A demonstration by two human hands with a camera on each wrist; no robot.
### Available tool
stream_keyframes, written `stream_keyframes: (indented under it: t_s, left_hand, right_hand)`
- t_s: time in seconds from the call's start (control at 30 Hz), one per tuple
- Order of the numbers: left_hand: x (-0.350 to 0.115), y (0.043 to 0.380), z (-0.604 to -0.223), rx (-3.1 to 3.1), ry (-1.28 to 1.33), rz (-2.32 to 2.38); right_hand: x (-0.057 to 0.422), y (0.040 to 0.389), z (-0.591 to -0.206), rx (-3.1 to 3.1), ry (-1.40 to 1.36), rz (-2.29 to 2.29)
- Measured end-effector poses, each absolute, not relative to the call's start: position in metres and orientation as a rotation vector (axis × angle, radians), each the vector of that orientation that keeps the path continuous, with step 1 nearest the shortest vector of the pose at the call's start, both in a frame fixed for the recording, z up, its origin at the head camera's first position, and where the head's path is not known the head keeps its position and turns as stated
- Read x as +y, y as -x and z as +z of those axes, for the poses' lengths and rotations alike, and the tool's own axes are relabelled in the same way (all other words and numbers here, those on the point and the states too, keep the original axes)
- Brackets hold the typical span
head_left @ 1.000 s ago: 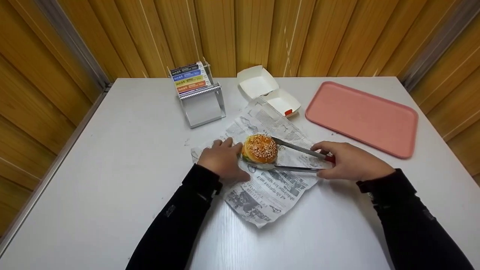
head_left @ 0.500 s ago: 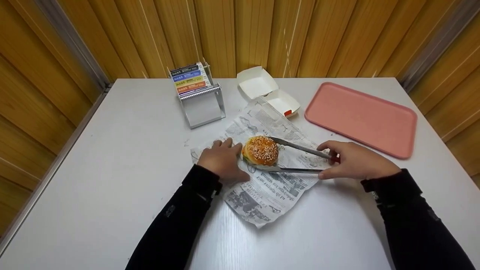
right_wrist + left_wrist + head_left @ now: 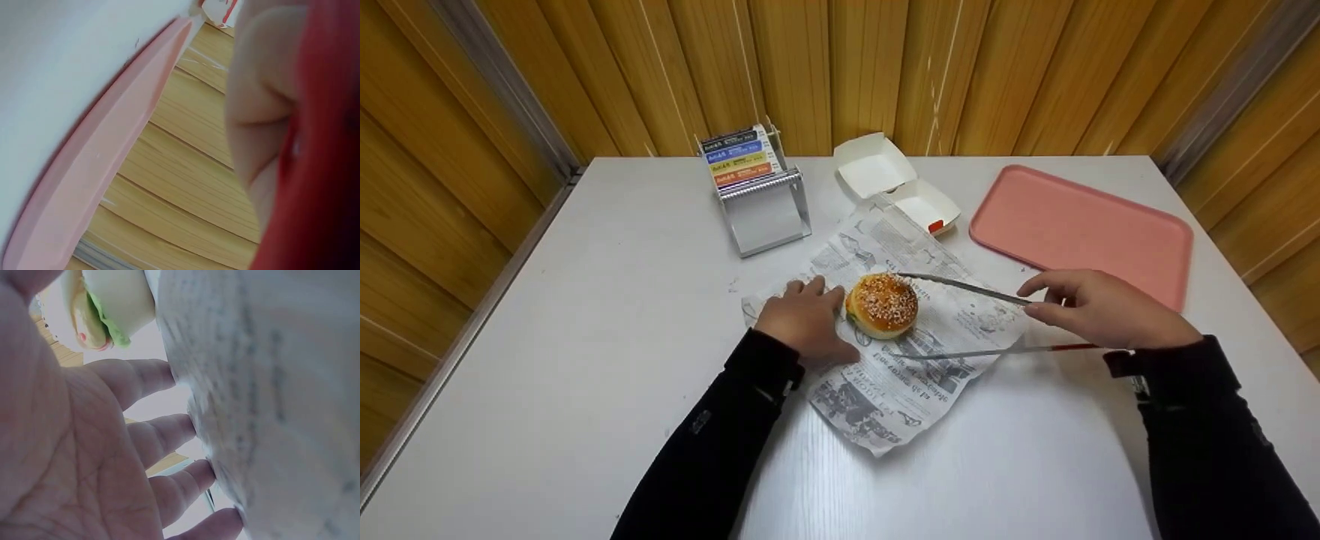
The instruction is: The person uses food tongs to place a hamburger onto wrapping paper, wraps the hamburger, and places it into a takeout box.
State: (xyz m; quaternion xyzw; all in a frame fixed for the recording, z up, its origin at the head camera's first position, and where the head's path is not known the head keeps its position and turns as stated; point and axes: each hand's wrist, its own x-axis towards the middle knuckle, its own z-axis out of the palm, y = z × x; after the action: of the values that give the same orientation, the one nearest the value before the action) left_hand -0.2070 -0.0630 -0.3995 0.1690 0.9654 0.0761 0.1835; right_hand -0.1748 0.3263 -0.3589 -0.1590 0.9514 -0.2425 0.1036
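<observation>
A sesame-topped burger (image 3: pixel 883 305) sits on a sheet of newsprint-patterned paper (image 3: pixel 870 397); green lettuce shows at its side in the left wrist view (image 3: pixel 107 318). Just left of the burger, my left hand (image 3: pixel 804 322) has its fingertips on the paper, fingers spread and fairly straight. My right hand (image 3: pixel 1099 307) holds a pair of metal tongs (image 3: pixel 960 285) with red handles (image 3: pixel 320 146). The arms of the tongs are spread wide: one tip lies by the burger's far edge, the other on the near side, apart from the bun.
An open white burger box (image 3: pixel 877 165) stands behind the paper. A pink tray (image 3: pixel 1087 225) lies at the back right, partly behind my right hand. A metal rack (image 3: pixel 765 217) with colored label rolls (image 3: pixel 739 157) is at the back left. Wood-look panels border the table.
My right hand has moved right and the tongs have spread, their near arm coming away from the burger. The burger has shifted slightly toward me. My left hand has stayed put.
</observation>
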Motion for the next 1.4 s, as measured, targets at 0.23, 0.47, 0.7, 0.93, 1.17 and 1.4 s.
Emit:
stream_keyframes:
  t_s: [0.23, 0.47, 0.7, 0.93, 1.17, 1.4]
  left_hand:
    - [-0.063, 0.207, -0.399, 2.725, -0.470, 0.210]
    - [-0.064, 0.205, -0.401, 2.740, -0.463, 0.220]
    - [-0.064, 0.204, -0.399, 2.741, -0.468, 0.212]
    - [-0.062, 0.204, -0.398, 2.732, -0.465, 0.224]
    - [-0.063, 0.204, -0.398, 2.737, -0.464, 0.206]
    - [-0.063, 0.204, -0.400, 2.747, -0.472, 0.198]
  right_hand:
    - [0.334, 0.183, -0.359, 2.875, 0.306, -0.889]
    - [0.344, 0.206, -0.367, 2.903, -0.253, -1.036]
    - [0.349, 0.226, -0.378, 2.866, -0.514, -1.081]
    - [0.359, 0.226, -0.383, 2.764, -0.577, -1.057]
    - [0.361, 0.223, -0.385, 2.743, -0.591, -1.013]
    - [0.358, 0.222, -0.386, 2.778, -0.597, -0.979]
